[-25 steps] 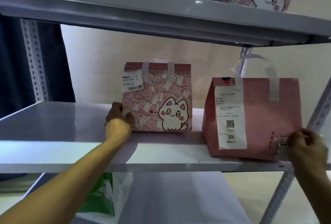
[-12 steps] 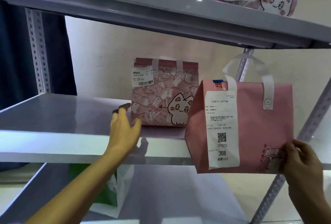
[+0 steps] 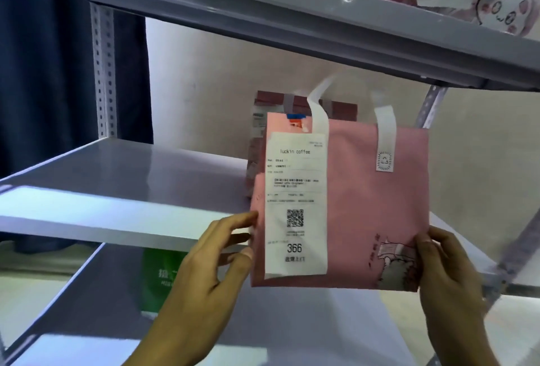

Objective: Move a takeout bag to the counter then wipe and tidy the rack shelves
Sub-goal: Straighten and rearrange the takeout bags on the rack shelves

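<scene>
Hands pinched the pink takeout bag (image 3: 365, 205) by its lower edges, left hand (image 3: 210, 272) and right hand (image 3: 447, 275), likely keeping it upright clear of the middle shelf (image 3: 117, 190).

Head cam, one view: faces fwd, close to rack's middle shelf (image 3: 117, 190), just above its level.
</scene>
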### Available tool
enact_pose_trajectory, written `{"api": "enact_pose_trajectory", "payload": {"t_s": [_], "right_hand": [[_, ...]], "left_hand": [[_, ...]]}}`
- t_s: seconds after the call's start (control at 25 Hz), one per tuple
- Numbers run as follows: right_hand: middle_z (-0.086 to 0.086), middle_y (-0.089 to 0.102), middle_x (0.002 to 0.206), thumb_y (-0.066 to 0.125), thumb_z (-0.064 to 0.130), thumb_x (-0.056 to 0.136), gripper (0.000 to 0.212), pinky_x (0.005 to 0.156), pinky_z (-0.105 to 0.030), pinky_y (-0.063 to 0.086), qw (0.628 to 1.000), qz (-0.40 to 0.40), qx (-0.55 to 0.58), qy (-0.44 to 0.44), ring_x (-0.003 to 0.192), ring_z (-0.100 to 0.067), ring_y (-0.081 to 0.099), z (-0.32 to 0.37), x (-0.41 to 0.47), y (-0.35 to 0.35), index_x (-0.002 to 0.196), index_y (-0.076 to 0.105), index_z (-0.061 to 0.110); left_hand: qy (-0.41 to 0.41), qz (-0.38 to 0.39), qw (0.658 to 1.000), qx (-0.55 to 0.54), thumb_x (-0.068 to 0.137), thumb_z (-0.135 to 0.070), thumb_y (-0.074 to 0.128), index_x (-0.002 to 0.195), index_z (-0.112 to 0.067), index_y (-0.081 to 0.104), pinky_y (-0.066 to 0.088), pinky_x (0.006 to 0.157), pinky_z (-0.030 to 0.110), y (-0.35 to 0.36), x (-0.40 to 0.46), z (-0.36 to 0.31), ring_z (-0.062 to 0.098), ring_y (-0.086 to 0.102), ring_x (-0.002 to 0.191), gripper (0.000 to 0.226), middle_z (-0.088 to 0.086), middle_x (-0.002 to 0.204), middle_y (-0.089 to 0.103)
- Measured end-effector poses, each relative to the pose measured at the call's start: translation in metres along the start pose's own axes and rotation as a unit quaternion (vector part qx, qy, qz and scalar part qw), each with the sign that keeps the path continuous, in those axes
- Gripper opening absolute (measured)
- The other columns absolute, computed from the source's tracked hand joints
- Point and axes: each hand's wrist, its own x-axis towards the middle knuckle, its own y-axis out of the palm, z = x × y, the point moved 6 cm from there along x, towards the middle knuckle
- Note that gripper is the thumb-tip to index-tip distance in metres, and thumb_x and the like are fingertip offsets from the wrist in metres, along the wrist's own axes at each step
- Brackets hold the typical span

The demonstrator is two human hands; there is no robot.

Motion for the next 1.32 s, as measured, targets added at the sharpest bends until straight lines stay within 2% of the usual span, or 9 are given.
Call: {"api": "enact_pose_trajectory", "payload": {"t_s": [0.2,0.4,0.56,0.64,0.76,1.0,1.08,1.16,1.32], "right_hand": [[0.014,0.073,0.084,0.051,0.026,0.104,0.018,0.061,-0.031,0.057,0.998,0.069,0.016,0.001,0.07,-0.001,0.068,0.021,-0.031,0.066,0.098,0.067,0.032],[0.026,0.071,0.076,0.06,0.02,0.098,0.038,0.071,-0.024,0.045,0.992,0.108,0.058,0.003,0.071,0.004,0.066,0.045,-0.062,0.131,0.08,0.067,0.052],[0.012,0.068,0.088,0.067,0.02,0.094,0.026,0.081,-0.026,0.042,0.986,0.155,0.06,0.013,0.08,-0.002,0.059,0.052,-0.077,0.192,0.079,0.067,0.041],[0.003,0.069,0.097,0.064,0.014,0.095,0.026,0.078,-0.02,0.043,0.98,0.187,0.068,0.007,0.083,0.001,0.061,0.056,-0.08,0.222,0.087,0.068,0.038],[0.003,0.07,0.103,0.06,0.009,0.096,0.03,0.074,-0.023,0.048,0.97,0.229,0.078,-0.006,0.091,-0.007,0.066,0.063,-0.083,0.261,0.095,0.07,0.038],[0.015,0.07,0.091,0.062,0.011,0.096,0.019,0.062,-0.013,0.049,0.976,0.209,0.056,-0.029,0.084,-0.001,0.067,0.072,-0.083,0.315,0.098,0.062,0.029],[0.027,0.064,0.091,0.06,0.016,0.098,0.017,0.071,-0.016,0.046,0.97,0.231,0.028,-0.063,0.089,0.006,0.063,0.076,-0.092,0.329,0.105,0.062,0.031],[0.033,0.061,0.092,0.058,0.022,0.099,0.02,0.076,-0.02,0.045,0.963,0.254,0.004,-0.092,0.089,0.013,0.059,0.079,-0.103,0.34,0.114,0.059,0.034],[0.023,0.065,0.101,0.052,0.027,0.1,0.027,0.075,-0.026,0.049,0.949,0.301,-0.029,-0.089,0.088,0.0,0.062,0.078,-0.114,0.359,0.125,0.05,0.037]], "left_hand": [[-0.036,-0.06,0.998,0.008,0.097,-0.021,0.055,0.126,-0.051,0.054,0.052,0.077,0.01,-0.057,-0.01,0.018,0.004,0.061,0.117,0.042,-0.023,0.123,0.065],[-0.045,-0.114,0.992,0.027,0.092,-0.039,0.057,0.13,-0.052,0.052,0.052,0.081,0.01,-0.118,-0.023,0.029,0.003,0.059,0.119,0.04,-0.022,0.129,0.06],[-0.019,-0.22,0.968,0.118,0.093,-0.021,0.066,0.126,-0.047,0.059,0.053,0.08,0.013,-0.175,-0.026,0.038,0.004,0.064,0.107,0.043,-0.018,0.119,0.061],[-0.03,-0.269,0.953,0.136,0.092,-0.013,0.065,0.117,-0.045,0.064,0.057,0.077,0.022,-0.2,-0.02,0.048,0.009,0.067,0.097,0.041,-0.015,0.113,0.066],[-0.055,-0.302,0.936,0.174,0.092,-0.016,0.065,0.109,-0.04,0.064,0.055,0.075,0.018,-0.228,-0.004,0.061,0.001,0.067,0.094,0.03,-0.024,0.107,0.069],[-0.093,-0.259,0.941,0.198,0.093,-0.008,0.055,0.125,-0.031,0.059,0.05,0.081,0.008,-0.263,0.027,0.087,-0.009,0.06,0.105,0.04,-0.023,0.115,0.066],[-0.109,-0.25,0.934,0.229,0.092,-0.004,0.052,0.133,-0.03,0.056,0.044,0.081,0.005,-0.274,0.035,0.094,-0.005,0.059,0.107,0.049,-0.018,0.121,0.063],[-0.137,-0.256,0.923,0.252,0.092,-0.003,0.049,0.138,-0.03,0.054,0.042,0.085,0.013,-0.284,0.045,0.102,0.002,0.06,0.103,0.054,-0.007,0.124,0.058],[-0.167,-0.247,0.915,0.272,0.091,-0.001,0.046,0.138,-0.026,0.052,0.04,0.082,0.016,-0.293,0.066,0.115,0.001,0.058,0.092,0.053,0.002,0.128,0.052]]}}
